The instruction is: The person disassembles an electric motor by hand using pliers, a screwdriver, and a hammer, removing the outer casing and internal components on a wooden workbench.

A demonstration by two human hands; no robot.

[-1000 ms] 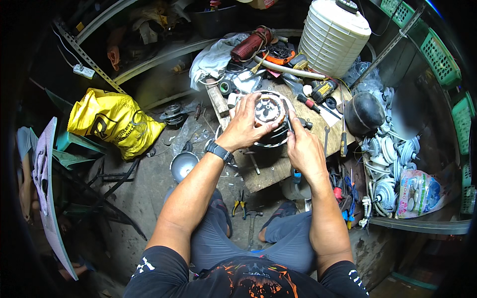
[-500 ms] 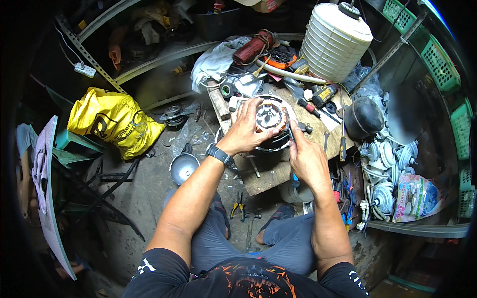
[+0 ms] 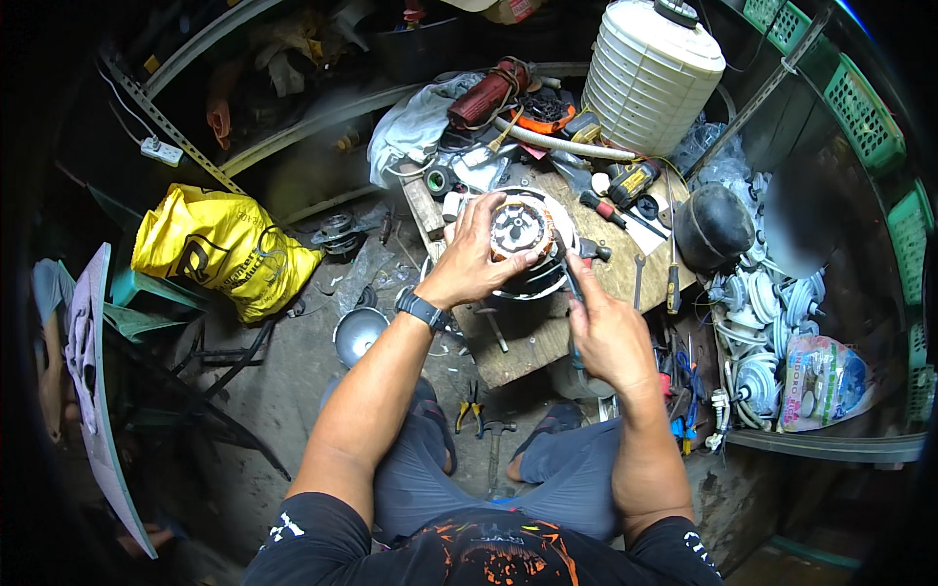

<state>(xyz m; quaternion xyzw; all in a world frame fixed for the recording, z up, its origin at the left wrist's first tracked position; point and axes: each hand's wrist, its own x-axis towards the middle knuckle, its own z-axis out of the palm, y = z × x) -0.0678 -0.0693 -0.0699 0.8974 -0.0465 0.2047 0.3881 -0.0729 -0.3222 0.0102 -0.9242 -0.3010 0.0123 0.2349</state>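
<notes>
A round motor part [image 3: 519,228] with a ring of copper windings lies tilted within a larger pale circular housing [image 3: 564,217] on the wooden bench. My left hand [image 3: 479,256] wraps its near left side, thumb along the lower rim and fingers over the far edge. At the right edge of the part, my right hand [image 3: 613,337] is closed round a slim tool [image 3: 576,337] with a bluish handle; its tip meets the rim, and its exact kind is hard to make out. Just beyond those fingers a hammer head [image 3: 592,251] shows.
On the wooden bench [image 3: 528,347] lie a screwdriver [image 3: 673,285], a wrench [image 3: 639,278] and a yellow-black power tool [image 3: 635,183]. A white ribbed container [image 3: 655,78] stands behind. Pliers [image 3: 470,407], another hammer [image 3: 495,454] and a metal bowl [image 3: 361,335] are on the floor.
My right hand and the tool have drawn slightly toward me, uncovering more of the rim and the hammer head. My left hand keeps its hold. The whole view has shifted a little.
</notes>
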